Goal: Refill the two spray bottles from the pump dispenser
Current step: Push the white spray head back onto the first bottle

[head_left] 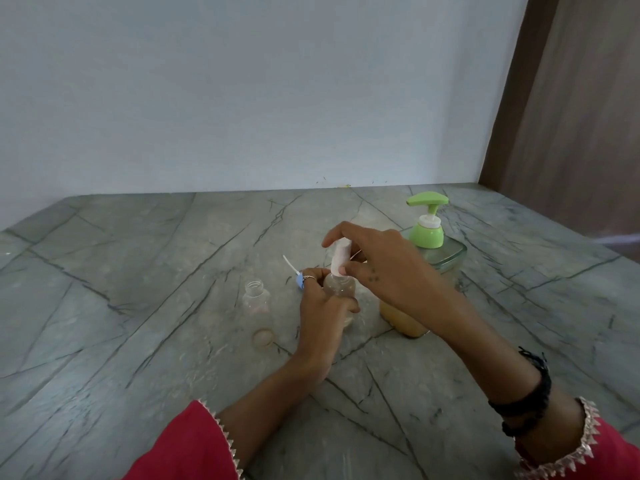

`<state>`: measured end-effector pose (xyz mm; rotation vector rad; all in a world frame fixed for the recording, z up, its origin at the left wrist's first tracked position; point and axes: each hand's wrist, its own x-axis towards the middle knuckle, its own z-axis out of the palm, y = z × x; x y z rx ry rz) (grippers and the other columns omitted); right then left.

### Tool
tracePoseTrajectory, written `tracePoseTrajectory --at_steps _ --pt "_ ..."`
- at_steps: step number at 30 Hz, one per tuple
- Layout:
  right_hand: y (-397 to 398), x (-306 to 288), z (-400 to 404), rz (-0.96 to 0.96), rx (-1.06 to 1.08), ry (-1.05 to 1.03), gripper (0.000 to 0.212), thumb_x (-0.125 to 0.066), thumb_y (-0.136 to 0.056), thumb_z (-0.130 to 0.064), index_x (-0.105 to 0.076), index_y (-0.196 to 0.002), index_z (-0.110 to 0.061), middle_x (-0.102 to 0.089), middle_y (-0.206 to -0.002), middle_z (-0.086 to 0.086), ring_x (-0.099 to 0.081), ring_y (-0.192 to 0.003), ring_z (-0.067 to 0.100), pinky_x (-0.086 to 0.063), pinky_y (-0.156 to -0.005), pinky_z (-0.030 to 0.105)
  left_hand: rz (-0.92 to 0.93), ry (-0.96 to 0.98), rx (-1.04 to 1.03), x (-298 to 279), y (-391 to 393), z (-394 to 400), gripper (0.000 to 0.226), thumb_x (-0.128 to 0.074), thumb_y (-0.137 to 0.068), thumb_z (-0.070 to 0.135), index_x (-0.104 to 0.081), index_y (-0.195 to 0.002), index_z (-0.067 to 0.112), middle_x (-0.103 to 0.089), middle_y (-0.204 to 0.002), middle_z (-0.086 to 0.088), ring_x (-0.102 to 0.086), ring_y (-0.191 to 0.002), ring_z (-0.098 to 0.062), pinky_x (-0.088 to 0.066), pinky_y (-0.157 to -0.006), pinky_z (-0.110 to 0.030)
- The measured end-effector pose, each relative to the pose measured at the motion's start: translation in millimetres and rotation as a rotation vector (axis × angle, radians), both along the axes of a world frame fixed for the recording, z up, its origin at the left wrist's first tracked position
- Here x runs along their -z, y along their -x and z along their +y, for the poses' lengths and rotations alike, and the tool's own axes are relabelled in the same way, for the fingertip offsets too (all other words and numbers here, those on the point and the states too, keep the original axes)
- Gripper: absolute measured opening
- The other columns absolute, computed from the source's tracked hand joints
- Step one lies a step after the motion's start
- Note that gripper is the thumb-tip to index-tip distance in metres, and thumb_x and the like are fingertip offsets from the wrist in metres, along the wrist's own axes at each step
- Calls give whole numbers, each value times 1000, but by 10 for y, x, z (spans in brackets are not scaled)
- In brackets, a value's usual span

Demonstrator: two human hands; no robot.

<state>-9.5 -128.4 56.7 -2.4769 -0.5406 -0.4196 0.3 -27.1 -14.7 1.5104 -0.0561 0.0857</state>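
Observation:
My left hand [320, 306] grips the body of a small clear spray bottle [341, 289] standing on the stone counter. My right hand [377, 261] pinches its pale pink spray top [339, 256] at the bottle's neck. To the left stands a second clear spray bottle [257, 301], open, with no cap. Its blue spray head [298, 278] with a white tube lies on the counter behind my left hand. The pump dispenser [427, 265], a glass jar with a green pump and yellow liquid low inside, stands just right of my hands.
The grey veined stone counter [138, 306] runs back to a white wall. A brown wooden panel [571, 116] rises at the far right. A small clear cap [264, 336] lies on the counter in front of the open bottle.

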Motion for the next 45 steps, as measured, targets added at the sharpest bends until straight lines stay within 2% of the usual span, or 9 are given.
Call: tracePoseTrajectory --at_steps 3,9,15,22,29,35,37,40,45 --pt "3 -12 15 -7 18 6 34 -57 -84 -3 -60 -111 -22 -65 -86 -3 -62 -79 16 -43 -61 18 3 -1 6 0 1 5 39 -59 -75 -10 -46 -107 10 -59 -91 -4 -56 -75 -12 -45 -49 -12" --pt "-25 -71 78 -65 125 127 34 -62 -87 -21 -59 -121 -20 -68 -106 6 -61 -95 22 -45 -82 32 9 4 1 -13 -1 4 40 -59 -74 -10 -47 -106 12 -59 -91 -5 -56 -75 -13 -46 -54 -18" --pt "-74 -163 37 123 36 51 42 -65 -85 -15 -58 -126 -21 -61 -121 3 -58 -109 20 -43 -93 32 3 9 6 -21 9 4 40 -60 -74 -12 -45 -95 19 -55 -86 1 -53 -75 -11 -44 -59 -22" --pt "-78 -200 -12 224 -34 -44 25 -63 -83 -3 -61 -103 -18 -65 -107 3 -61 -96 19 -49 -84 36 2 18 38 -6 -12 5 39 -57 -76 -12 -46 -103 15 -54 -85 3 -53 -76 -11 -43 -61 -23" --pt "-135 -147 71 102 162 3 27 -73 -80 -23 -60 -100 -11 -65 -94 8 -59 -82 22 -38 -57 20 82 -24 36 114 -253 -33 29 -58 -78 -13 -51 -94 9 -53 -72 -3 -52 -63 -13 -43 -49 -16" --pt "-86 -77 181 -23 322 246 39 -64 -84 -45 -45 -92 -12 -59 -90 9 -59 -89 29 -34 -62 30 -4 -5 71 179 -206 -9 38 -58 -77 -8 -51 -113 3 -61 -88 -9 -60 -80 -19 -47 -55 -14" --pt "-56 -101 163 -8 285 280 46 -63 -84 -48 -48 -105 -11 -61 -99 8 -59 -94 26 -39 -69 30 -8 11 92 168 -175 -3 45 -60 -73 0 -50 -116 3 -62 -92 -10 -61 -85 -19 -49 -59 -18" --pt "13 -209 81 148 62 62 48 -66 -87 -29 -46 -129 -18 -62 -113 6 -58 -105 20 -45 -87 33 3 19 81 136 -150 -13 51 -59 -66 8 -50 -116 5 -60 -92 -9 -58 -86 -20 -46 -68 -26" --pt "-49 -295 47 142 54 106 34 -64 -84 -7 -66 -114 -23 -66 -110 2 -60 -99 16 -44 -82 23 5 6 92 119 -136 -4 34 -58 -74 -3 -51 -105 9 -56 -85 -3 -55 -83 -19 -43 -65 -24"
